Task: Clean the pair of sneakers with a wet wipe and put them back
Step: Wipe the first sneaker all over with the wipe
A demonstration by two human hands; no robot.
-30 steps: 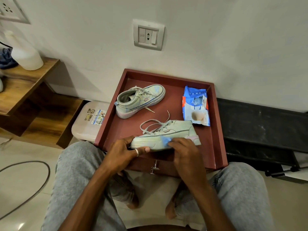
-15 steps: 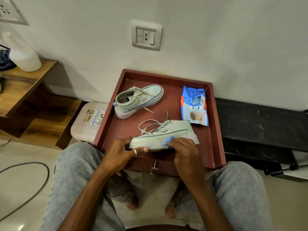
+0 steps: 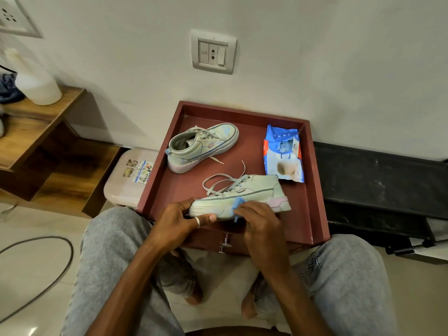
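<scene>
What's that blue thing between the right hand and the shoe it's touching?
A crumpled blue wet wipe, pinched by the right hand against the near sneaker, low on its side. The head view shows it.

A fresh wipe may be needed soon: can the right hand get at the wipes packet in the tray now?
Probably yes. The wipes packet lies uncovered at the far right of the tray, beyond the near sneaker. But the right hand is busy holding a blue wipe on that sneaker.
</scene>
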